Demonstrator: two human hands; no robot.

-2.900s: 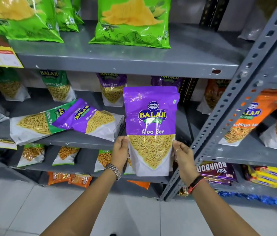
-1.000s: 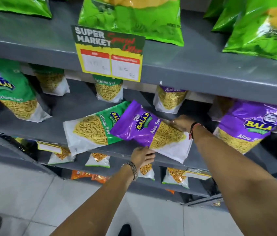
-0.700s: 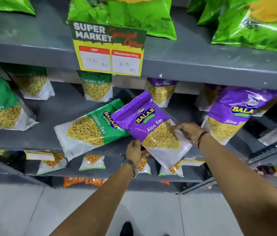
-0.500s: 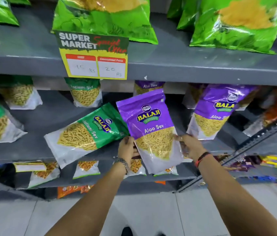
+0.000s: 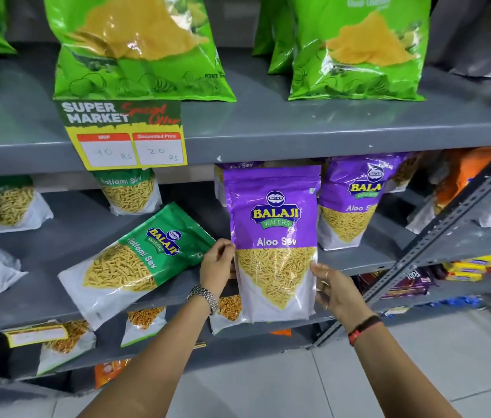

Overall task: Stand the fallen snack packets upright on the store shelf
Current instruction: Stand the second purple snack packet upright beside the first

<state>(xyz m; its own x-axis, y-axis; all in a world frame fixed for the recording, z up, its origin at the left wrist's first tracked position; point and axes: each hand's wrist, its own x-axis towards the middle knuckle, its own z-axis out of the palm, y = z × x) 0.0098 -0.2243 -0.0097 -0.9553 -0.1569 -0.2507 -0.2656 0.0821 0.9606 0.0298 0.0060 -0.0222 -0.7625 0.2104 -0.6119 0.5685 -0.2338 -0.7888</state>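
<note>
Purple plastic Aloo Sev packet (image 5: 273, 236) upright, clamped between left hand (image 5: 216, 267) and right hand (image 5: 333, 289) at its lower side edges, bottom overhanging grey metal shelf (image 5: 359, 260).

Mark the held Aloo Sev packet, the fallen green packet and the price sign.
Aloo Sev packet (image 5: 273, 224): head view, purple front.
Green Ratlami Sev packet (image 5: 135, 260): head view, front middle.
Price sign (image 5: 123, 134): head view, centre.
</note>
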